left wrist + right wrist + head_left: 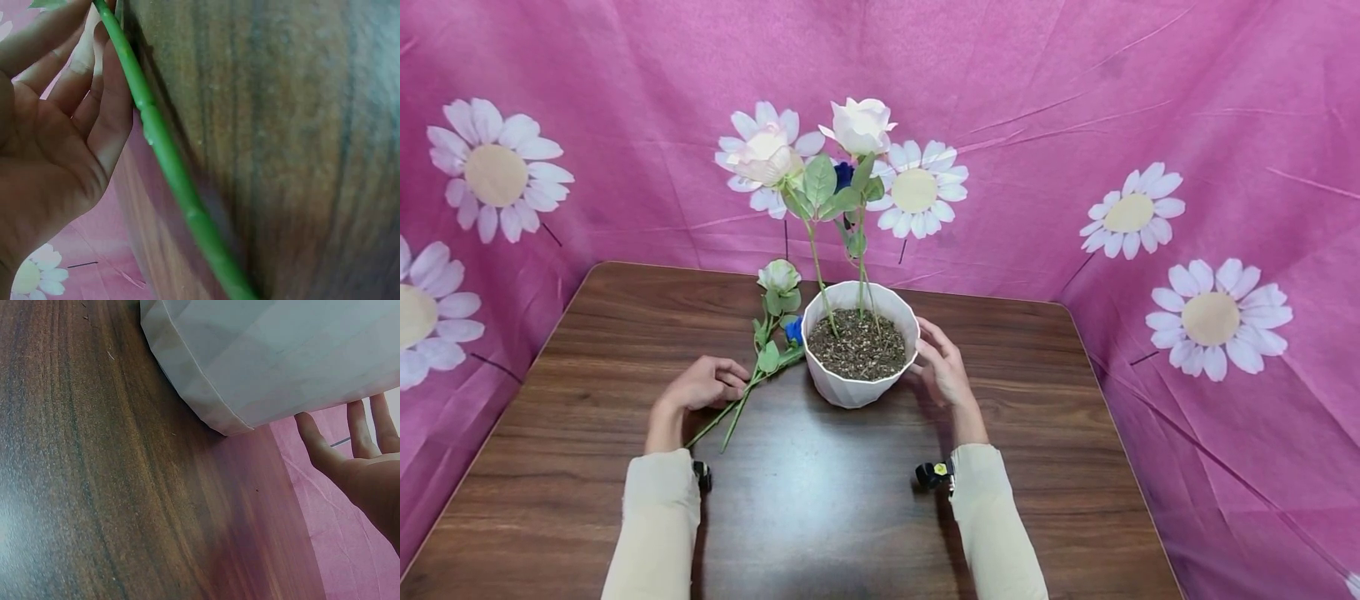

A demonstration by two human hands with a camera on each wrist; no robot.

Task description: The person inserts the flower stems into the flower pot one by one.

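A white faceted pot (850, 392) filled with soil (859, 354) stands near the back of the table. Two pale pink-white roses (859, 127) rise from the soil, with a dark blue rose (843, 175) behind their leaves. Left of the pot, a whitish-green rose (779, 276) and a blue rose (794, 331) lie with crossing stems. My left hand (706, 383) pinches a green stem (164, 140) between thumb and fingertips, at the top of the left wrist view. With fingers spread, my right hand (943, 371) touches the pot's right side; its fingertips (304, 422) meet the wall.
The brown wooden table (1037, 500) carries the pot and the lying roses. Close behind and beside it hangs a pink cloth (1015, 75) printed with large white daisies. Dark wrist cameras (932, 475) sit at both sleeve cuffs.
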